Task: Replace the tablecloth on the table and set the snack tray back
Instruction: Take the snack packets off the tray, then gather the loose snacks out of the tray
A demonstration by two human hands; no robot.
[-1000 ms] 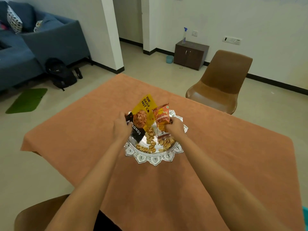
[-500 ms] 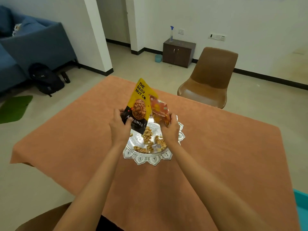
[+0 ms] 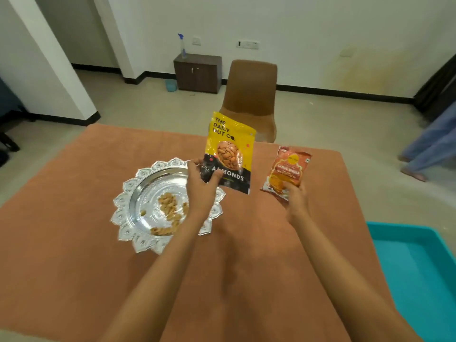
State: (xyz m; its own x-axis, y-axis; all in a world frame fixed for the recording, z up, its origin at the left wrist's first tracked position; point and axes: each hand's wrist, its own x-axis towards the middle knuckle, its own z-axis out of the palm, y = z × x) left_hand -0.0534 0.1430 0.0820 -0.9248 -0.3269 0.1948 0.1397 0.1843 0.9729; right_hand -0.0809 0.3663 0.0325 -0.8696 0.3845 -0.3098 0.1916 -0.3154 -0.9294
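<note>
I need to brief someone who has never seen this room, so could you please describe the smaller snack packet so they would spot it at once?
Start at the orange tablecloth. Above its right side, the right hand holds up a small red-orange packet. It is smaller than the yellow-and-black almonds bag beside it.

The table is covered edge to edge by an orange tablecloth [image 3: 74,243], spread flat. A silver tray with a scalloped rim [image 3: 138,239] is set directly on the cloth, left of centre, and loose nuts [image 3: 167,206] are scattered in its bowl.
</note>
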